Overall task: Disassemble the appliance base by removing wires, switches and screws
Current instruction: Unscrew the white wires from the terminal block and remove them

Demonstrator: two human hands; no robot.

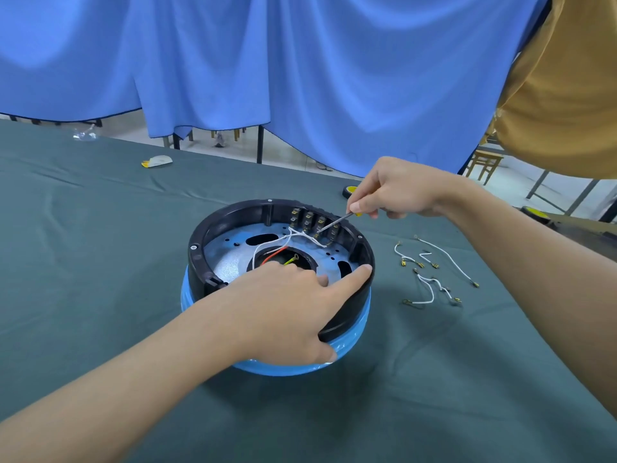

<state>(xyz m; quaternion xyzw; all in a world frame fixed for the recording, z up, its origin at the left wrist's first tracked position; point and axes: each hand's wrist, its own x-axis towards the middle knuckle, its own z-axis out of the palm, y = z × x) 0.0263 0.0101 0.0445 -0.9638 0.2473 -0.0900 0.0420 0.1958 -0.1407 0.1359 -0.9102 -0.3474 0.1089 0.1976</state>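
Farthest left, a crumpled scrap of clear plastic [85, 133] is lying at the far edge of the wrinkled dark green tablecloth [83, 262], with a white-and-yellow paper wrapper [157, 161] lying to its right. Near the middle, the round appliance base [197, 248], a black plastic ring over a glossy blue body, is sitting open side up and showing a speckled metal plate [227, 265]. The left hand [283, 305] is clasping its near rim, thumb pressing the blue wall, index finger stretching along the black ring, other fingers bending inside. White and red wires [287, 240] are looping from the centre hole towards a row of small brass-tabbed switches [309, 220] along the far wall. The right hand [400, 192] is pinching a thin steel-shafted screwdriver [334, 223], whose tip is touching that row. Further right, loose white wires with brass terminals [430, 272] are lying scattered on the cloth.
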